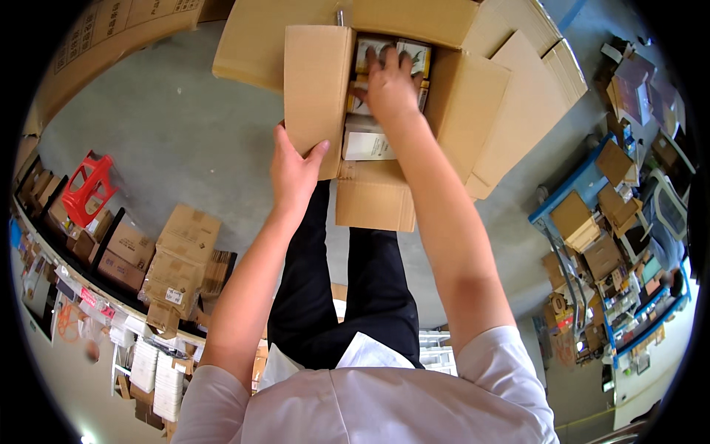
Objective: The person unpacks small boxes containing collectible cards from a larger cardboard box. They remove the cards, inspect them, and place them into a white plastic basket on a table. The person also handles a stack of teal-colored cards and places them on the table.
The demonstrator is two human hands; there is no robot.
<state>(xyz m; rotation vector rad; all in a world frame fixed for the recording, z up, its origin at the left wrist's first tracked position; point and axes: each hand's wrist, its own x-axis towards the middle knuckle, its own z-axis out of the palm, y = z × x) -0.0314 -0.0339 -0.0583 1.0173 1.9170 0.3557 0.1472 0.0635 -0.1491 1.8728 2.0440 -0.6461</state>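
An open cardboard box point(314, 100) is at the upper middle, with small white and yellow boxes point(413, 57) packed inside and a white box point(366, 146) at its near end. My left hand point(294, 166) grips the box's left side at its near corner, thumb on the outside of the flap and fingers round the edge. My right hand point(388, 85) reaches inside from the right, fingers spread and bent over the tops of the small boxes, touching them.
More flattened or open cardboard point(532, 111) lies under and around the box. A red plastic stool point(85, 189) and stacked cartons point(185, 244) are at the left. A blue trolley point(555, 203) and cluttered boxes line the right. A large carton point(103, 44) is at the upper left.
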